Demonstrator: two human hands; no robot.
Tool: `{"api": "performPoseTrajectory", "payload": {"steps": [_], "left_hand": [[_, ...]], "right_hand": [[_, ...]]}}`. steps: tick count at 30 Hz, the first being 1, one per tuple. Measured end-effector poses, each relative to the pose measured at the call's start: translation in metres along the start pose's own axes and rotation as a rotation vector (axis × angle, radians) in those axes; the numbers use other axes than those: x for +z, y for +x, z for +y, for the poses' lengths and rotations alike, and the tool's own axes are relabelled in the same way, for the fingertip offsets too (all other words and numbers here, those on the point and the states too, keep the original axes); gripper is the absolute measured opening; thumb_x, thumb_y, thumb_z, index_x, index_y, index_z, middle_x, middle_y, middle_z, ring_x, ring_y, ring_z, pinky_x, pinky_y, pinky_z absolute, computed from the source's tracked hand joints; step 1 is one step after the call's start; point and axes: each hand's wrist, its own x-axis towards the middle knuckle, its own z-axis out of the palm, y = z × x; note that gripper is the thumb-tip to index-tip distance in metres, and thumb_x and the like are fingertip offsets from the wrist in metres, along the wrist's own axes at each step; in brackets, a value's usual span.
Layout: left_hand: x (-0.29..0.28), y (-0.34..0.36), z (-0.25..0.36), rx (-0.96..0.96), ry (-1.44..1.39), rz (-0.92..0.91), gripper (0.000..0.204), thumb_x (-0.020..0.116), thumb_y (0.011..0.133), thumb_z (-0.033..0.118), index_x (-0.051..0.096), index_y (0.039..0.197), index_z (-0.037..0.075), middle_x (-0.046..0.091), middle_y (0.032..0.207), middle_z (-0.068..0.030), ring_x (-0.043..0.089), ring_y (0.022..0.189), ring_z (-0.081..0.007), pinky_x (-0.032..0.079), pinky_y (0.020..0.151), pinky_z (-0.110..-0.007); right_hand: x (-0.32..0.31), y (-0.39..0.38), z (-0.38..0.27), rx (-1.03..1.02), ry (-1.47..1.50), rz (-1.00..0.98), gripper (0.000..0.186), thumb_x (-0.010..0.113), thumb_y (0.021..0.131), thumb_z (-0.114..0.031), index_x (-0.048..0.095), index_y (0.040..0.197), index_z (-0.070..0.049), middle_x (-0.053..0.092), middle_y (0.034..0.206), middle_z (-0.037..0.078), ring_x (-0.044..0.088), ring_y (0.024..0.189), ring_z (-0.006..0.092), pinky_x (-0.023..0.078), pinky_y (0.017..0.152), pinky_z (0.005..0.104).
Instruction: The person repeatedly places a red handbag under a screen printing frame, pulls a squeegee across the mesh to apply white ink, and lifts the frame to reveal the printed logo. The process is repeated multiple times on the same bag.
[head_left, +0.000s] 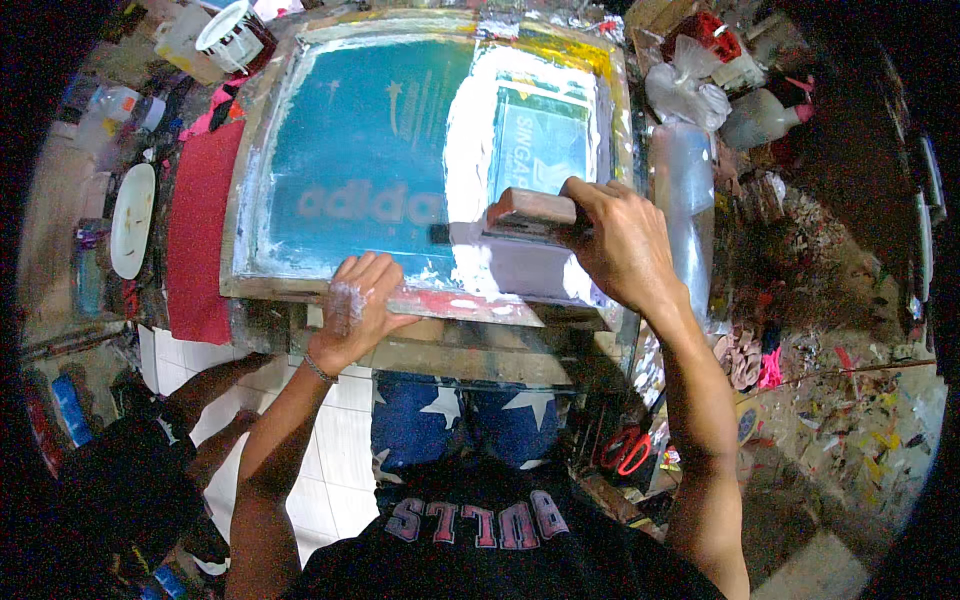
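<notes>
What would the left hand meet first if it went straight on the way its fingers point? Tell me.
First in line looks to be the teal mesh, just beyond the near edge of the wooden frame where the left hand rests; whether the hand would brush it or pass above is unclear.

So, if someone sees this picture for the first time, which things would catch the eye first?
Probably the blue-green framed screen in the middle, with white paint on its right part. Then the wooden block in the right grip, above that part. A red sheet lies left of the screen.
</notes>
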Motion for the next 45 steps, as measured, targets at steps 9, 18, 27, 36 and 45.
{"api": "performPoseTrajectory", "payload": {"steps": [9, 18, 27, 36, 45], "left_hand": [[0.004, -0.004, -0.004, 0.027, 0.04, 0.025, 0.057, 0.089, 0.054, 0.033, 0.057, 0.092, 0.005, 0.056, 0.092, -0.0114, 0.056, 0.091, -0.0305, 0.044, 0.079, -0.04], [0.001, -0.002, -0.005, 0.006, 0.013, -0.037, 0.057, 0.089, 0.053, 0.035, 0.057, 0.091, 0.006, 0.055, 0.091, -0.009, 0.056, 0.091, -0.0279, 0.043, 0.08, -0.039], [-0.004, 0.001, 0.002, 0.019, -0.003, 0.043, 0.053, 0.089, 0.054, 0.03, 0.056, 0.087, 0.006, 0.054, 0.09, -0.01, 0.055, 0.09, -0.0288, 0.044, 0.078, -0.039], [0.0, -0.001, -0.001, -0.022, 0.003, -0.011, 0.053, 0.086, 0.058, 0.034, 0.056, 0.09, 0.005, 0.055, 0.091, -0.0111, 0.055, 0.092, -0.0302, 0.045, 0.081, -0.041], [0.003, -0.004, -0.003, -0.056, 0.013, -0.039, 0.056, 0.086, 0.059, 0.036, 0.059, 0.095, 0.003, 0.061, 0.104, -0.0156, 0.057, 0.099, -0.0335, 0.045, 0.086, -0.043]], "right_hand": [[0.014, 0.147, 0.066, 0.052, -0.116, 0.268, 0.023, 0.061, 0.083, -0.018, 0.066, 0.104, -0.009, 0.07, 0.089, 0.024, 0.069, 0.085, 0.0427, 0.054, 0.074, 0.055], [0.031, 0.189, 0.059, -0.229, -0.238, 0.08, 0.036, 0.069, 0.078, -0.027, 0.063, 0.11, -0.013, 0.07, 0.097, 0.019, 0.068, 0.092, 0.0398, 0.054, 0.078, 0.0521], [0.033, 0.092, 0.022, -0.736, -0.178, -0.07, 0.019, 0.065, 0.084, -0.02, 0.066, 0.102, -0.015, 0.069, 0.081, 0.011, 0.069, 0.079, 0.0321, 0.056, 0.071, 0.0466], [0.004, -0.015, 0.004, -0.163, -0.126, -0.087, 0.014, 0.065, 0.081, -0.015, 0.061, 0.093, -0.01, 0.069, 0.086, 0.013, 0.066, 0.085, 0.0339, 0.054, 0.07, 0.0474], [0.055, -0.06, -0.015, -0.145, -0.156, 0.128, 0.024, 0.061, 0.081, -0.015, 0.062, 0.105, -0.013, 0.065, 0.091, 0.008, 0.061, 0.088, 0.03, 0.051, 0.072, 0.0418]]}}
